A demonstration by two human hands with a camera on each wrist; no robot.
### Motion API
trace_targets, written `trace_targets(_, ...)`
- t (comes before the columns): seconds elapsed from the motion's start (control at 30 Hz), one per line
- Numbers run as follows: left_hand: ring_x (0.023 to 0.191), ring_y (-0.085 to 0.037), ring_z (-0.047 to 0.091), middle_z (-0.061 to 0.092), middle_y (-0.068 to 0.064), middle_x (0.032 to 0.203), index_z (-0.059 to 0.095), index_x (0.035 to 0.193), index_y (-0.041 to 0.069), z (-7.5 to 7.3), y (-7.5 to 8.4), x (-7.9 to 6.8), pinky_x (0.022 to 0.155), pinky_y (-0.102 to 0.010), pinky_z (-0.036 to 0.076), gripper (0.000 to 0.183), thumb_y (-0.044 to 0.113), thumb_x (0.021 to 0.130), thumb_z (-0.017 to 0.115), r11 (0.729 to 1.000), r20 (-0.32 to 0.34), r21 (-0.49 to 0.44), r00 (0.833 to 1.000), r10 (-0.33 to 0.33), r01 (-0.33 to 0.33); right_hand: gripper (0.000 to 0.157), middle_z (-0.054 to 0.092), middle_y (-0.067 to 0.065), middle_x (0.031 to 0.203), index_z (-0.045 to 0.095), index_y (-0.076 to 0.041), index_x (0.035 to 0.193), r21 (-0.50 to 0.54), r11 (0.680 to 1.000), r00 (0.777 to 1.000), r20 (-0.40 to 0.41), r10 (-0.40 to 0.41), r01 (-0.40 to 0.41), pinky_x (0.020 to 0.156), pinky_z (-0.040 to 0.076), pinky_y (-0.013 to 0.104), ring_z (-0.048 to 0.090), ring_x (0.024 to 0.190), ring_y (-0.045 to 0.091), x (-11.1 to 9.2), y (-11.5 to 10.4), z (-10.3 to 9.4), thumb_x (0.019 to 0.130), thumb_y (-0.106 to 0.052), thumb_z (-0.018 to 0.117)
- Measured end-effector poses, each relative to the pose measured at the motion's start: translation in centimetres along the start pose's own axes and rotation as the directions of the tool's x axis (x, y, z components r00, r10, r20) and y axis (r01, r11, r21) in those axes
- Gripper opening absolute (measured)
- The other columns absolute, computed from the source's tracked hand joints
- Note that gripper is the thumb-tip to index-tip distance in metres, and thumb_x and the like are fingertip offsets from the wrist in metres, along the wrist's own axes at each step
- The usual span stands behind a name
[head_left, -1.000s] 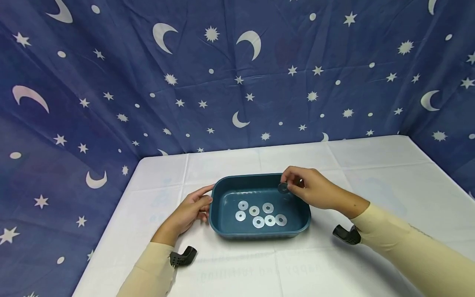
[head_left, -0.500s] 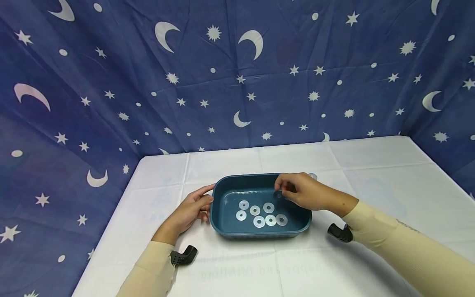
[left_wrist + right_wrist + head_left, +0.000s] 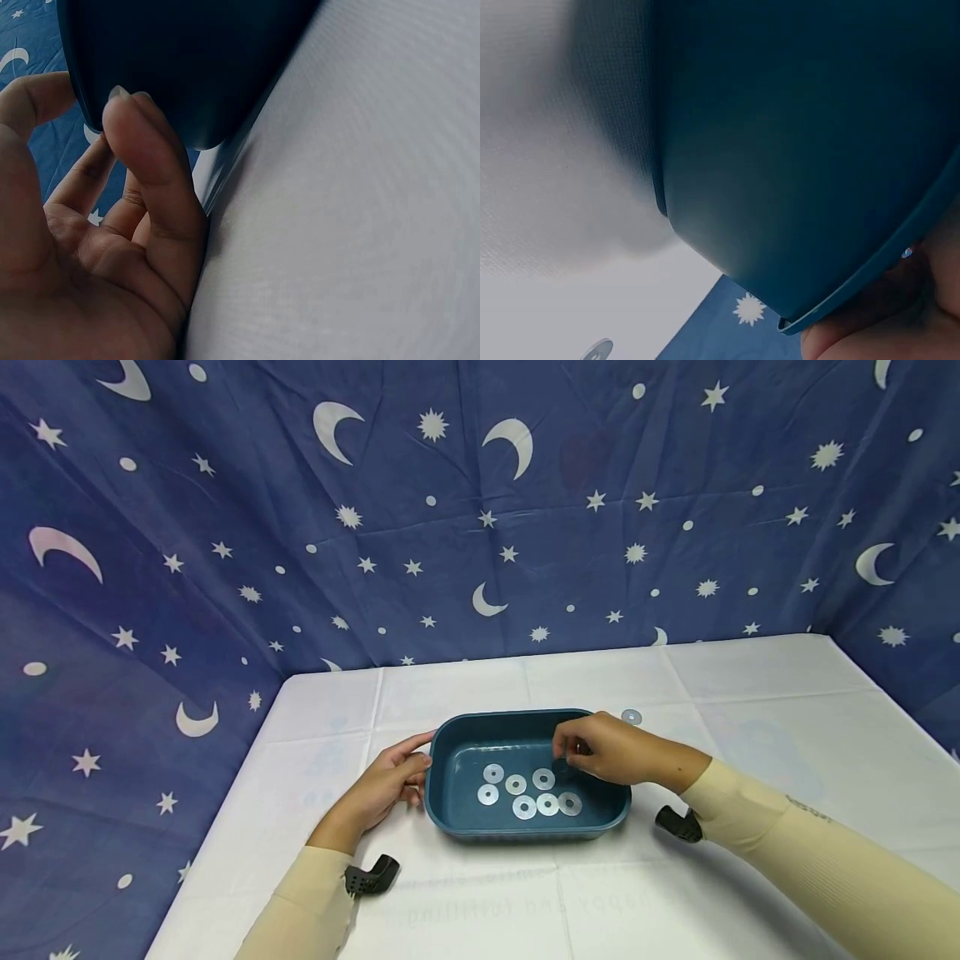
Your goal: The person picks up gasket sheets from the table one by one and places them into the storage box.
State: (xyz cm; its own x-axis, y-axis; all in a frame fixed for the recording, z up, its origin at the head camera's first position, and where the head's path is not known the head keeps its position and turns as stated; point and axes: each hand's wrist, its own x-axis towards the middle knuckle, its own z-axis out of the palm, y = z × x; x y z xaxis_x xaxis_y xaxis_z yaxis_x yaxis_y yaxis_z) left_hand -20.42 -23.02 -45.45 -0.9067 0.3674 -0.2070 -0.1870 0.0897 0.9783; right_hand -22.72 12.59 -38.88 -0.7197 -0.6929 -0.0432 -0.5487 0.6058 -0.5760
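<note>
A dark teal rectangular tray stands on the white-covered table, with several silver flat washers lying spread over its floor. My left hand holds the tray's left end, its thumb and fingertips against the wall and rim; the left wrist view gives this close up. My right hand reaches over the right part of the tray. Its fingertips point down inside and pinch a dark-looking washer, mostly hidden by shadow and fingers. Another washer lies on the table behind the tray's right end.
A white cloth with faint mirrored print covers the table. Behind and beside it hangs a blue curtain with moons and stars. Each wrist carries a black mount.
My right hand has moved left and lower into the tray with its washer. The washer on the table behind has come into view. The left hand and tray stay put.
</note>
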Motion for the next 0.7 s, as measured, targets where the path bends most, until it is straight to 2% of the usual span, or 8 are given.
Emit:
trace_targets(0.37,0.058,-0.009,0.058,0.059,0.004,0.079,0.036,0.155,0.012,-0.01,0.02,0.01,0.052,-0.019,0.050,0.057,0.019,0.101,0.053,1.000,0.003,-0.001,1.000,0.005,-0.005,0.018,0.065,-0.005,0.085,0.068,-0.015,0.093,-0.154,0.986,0.995,0.074,0.070,-0.058,0.068,0.050,0.022,0.056,0.076,0.009,0.21,-0.65,0.31,0.089,0.002,0.067)
trace_targets(0.7,0.057,-0.009,0.057,0.059,0.003,0.078,0.035,0.155,0.012,-0.02,0.04,0.01,0.052,-0.019,0.050,0.058,0.019,0.101,0.054,1.000,0.000,-0.005,1.000,0.000,0.000,0.018,0.064,-0.008,0.080,0.068,-0.018,0.088,-0.247,0.968,0.998,0.029,0.048,-0.039,0.062,0.047,0.021,0.054,0.069,0.007,0.22,-0.52,0.91,0.087,-0.001,0.071)
